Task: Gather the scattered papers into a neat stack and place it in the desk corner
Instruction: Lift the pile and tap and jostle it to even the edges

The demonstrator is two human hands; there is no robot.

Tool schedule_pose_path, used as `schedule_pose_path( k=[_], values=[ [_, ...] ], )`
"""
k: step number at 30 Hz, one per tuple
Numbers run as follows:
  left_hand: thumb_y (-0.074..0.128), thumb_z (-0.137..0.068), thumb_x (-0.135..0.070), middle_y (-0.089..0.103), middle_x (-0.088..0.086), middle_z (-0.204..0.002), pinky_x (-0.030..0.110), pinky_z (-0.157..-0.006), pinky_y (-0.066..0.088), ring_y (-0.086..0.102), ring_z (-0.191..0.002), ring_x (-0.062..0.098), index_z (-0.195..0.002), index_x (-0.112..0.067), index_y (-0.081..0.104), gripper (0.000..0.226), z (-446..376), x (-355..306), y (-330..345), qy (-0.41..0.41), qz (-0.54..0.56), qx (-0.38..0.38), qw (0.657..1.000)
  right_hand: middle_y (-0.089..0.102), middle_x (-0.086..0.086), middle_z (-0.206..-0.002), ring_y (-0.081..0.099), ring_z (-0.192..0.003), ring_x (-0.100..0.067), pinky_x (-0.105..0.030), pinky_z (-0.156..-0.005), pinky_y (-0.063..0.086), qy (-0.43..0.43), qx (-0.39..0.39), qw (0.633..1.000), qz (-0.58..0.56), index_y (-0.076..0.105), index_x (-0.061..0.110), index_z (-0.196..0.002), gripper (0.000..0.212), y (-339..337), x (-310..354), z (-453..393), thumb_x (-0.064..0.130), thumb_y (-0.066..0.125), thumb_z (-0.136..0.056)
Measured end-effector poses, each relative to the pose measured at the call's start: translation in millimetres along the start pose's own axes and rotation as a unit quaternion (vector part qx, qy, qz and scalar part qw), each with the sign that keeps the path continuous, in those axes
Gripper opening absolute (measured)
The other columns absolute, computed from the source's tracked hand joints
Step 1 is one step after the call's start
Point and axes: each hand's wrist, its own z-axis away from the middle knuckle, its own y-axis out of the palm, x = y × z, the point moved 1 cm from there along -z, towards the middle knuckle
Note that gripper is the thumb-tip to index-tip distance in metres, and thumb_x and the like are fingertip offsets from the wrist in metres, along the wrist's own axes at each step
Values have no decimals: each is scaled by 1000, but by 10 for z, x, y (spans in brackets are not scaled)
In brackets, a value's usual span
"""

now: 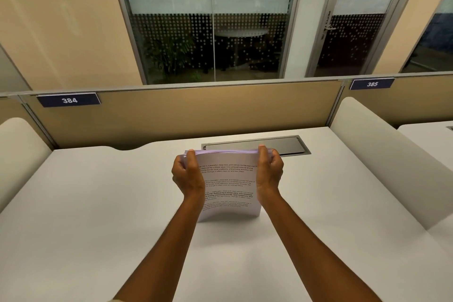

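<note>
White printed paper stack (229, 186) stands on edge at frame centre on pale tabletop (98, 203), left hand (187, 175) and right hand (269, 173) gripping its sides; bowed lower edge suggests sheets may splay if grip loosens.

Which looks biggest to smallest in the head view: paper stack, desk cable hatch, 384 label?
1. Paper stack, though nearness to the camera inflates it.
2. Cable hatch.
3. 384 label.
</note>
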Motion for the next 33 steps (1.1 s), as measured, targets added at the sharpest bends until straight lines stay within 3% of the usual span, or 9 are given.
schedule_pose_path(
  k=[6,10,15,19,25,33],
  values=[
    [48,-85,-64,63,2,-76,22,-56,45,59,-66,16,-79,-13,49,51,16,-49,39,5,-7,-9,1000,63,-4,-77,62,-67,-15,-20,-53,47,-14,10,1000,-5,52,16,-91,55,7,57,44,69,45,-79],
    [54,-87,-61,62,0,-74,20,-53,44,59,-65,14,-79,-13,48,49,55,-52,75,-5,-27,-7,1000,65,-9,-87,65,-74,-18,-19,-52,49,-33,22,999,14,52,19,-97,42,35,1,70,59,57,-86],
    [50,-88,-63,62,2,-75,23,-55,45,59,-68,19,-80,-14,46,49,36,-57,85,-6,-33,-12,999,65,-9,-88,65,-75,-19,-16,-50,48,-35,8,999,13,52,19,-97,32,12,50,53,50,56,-91],
    [45,-80,-72,66,7,-87,27,-61,48,64,-75,23,-90,-14,53,59,14,-20,90,-13,-57,-3,998,64,-6,-84,64,-71,-17,-17,-51,48,-28,-1,999,20,50,21,-92,33,-10,74,45,54,51,-92],
    [43,-81,-70,69,10,-96,32,-67,52,66,-81,25,-108,-16,58,62,-36,18,92,-28,-82,13,996,65,-5,-83,62,-69,-15,-19,-52,46,-14,-2,999,32,51,25,-83,30,5,71,38,53,46,-95],
    [35,-82,-74,68,4,-83,23,-56,46,65,-73,19,-95,-12,59,68,34,-18,53,3,-47,65,997,66,-7,-85,66,-73,-18,-20,-53,49,-14,22,999,34,54,21,-90,41,5,62,29,62,48,-90]
  ],
)
